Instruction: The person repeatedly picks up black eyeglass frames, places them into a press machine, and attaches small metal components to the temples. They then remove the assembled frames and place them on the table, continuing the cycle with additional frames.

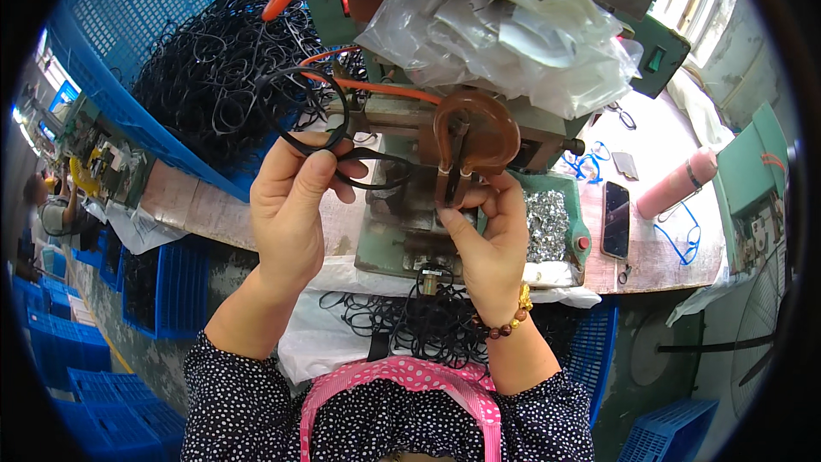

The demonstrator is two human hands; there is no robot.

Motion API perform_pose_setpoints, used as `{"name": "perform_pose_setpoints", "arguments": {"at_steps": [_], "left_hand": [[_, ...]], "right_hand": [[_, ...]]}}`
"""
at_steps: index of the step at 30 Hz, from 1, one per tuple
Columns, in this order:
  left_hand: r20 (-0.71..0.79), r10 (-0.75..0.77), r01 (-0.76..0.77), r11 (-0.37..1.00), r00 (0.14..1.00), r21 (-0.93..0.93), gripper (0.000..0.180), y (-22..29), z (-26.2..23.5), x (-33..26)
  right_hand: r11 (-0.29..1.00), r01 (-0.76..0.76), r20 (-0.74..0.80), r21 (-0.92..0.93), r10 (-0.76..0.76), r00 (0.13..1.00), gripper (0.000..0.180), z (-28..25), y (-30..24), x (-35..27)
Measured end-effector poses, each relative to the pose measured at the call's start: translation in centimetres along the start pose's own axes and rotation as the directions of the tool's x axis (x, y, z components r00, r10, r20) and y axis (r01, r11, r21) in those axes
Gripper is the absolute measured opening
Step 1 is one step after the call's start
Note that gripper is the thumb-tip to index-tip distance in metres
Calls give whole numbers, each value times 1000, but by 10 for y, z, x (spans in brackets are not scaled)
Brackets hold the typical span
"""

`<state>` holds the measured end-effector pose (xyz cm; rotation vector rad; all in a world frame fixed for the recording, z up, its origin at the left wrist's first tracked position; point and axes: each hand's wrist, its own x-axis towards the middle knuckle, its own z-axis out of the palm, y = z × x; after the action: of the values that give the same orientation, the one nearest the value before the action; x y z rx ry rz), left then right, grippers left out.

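Our left hand (291, 197) pinches black bands (344, 124) between thumb and fingers, left of the brown guard (502, 137), apparently so the loops stand clear. Our right hand (492, 235) bunches its fingers at the guard's lower edge; we cannot tell what they pinch. Beyond, metal pieces (546, 224) fill a green tray (575, 205), presumably for easy reach.

The black top (231, 406) has lots of little white dots and loose sleeves. Over it is a bright pink apron (363, 373) with white spots. The right hand (493, 248) has a brown bead bracelet (506, 328) with gold bits at its wrist.
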<state>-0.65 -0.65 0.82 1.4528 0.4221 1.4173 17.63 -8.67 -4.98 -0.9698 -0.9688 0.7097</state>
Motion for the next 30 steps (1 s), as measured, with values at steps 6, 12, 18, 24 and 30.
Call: {"name": "perform_pose_setpoints", "arguments": {"at_steps": [6, 12, 18, 24, 30], "left_hand": [[306, -29, -37, 977, 952, 209, 16, 4, 23, -24], [319, -134, 11, 933, 938, 359, 16, -12, 40, -18], [368, 18, -182, 891, 929, 417, 17, -21, 42, -17], [361, 84, -241, 878, 929, 414, 19, -26, 41, -23], [460, 236, -441, 798, 856, 412, 23, -21, 39, -16]], "right_hand": [[999, 27, 36, -38, -25, 999, 50, -12, -4, 0], [997, 33, -98, -71, -40, 994, 37, -45, -13, -7], [793, 192, -322, -578, -438, 839, 31, -107, -3, -21], [873, -139, -401, -467, -69, 913, 23, -141, 30, -36], [225, 143, 114, -964, -136, 984, 14, -127, 34, -31]]}}
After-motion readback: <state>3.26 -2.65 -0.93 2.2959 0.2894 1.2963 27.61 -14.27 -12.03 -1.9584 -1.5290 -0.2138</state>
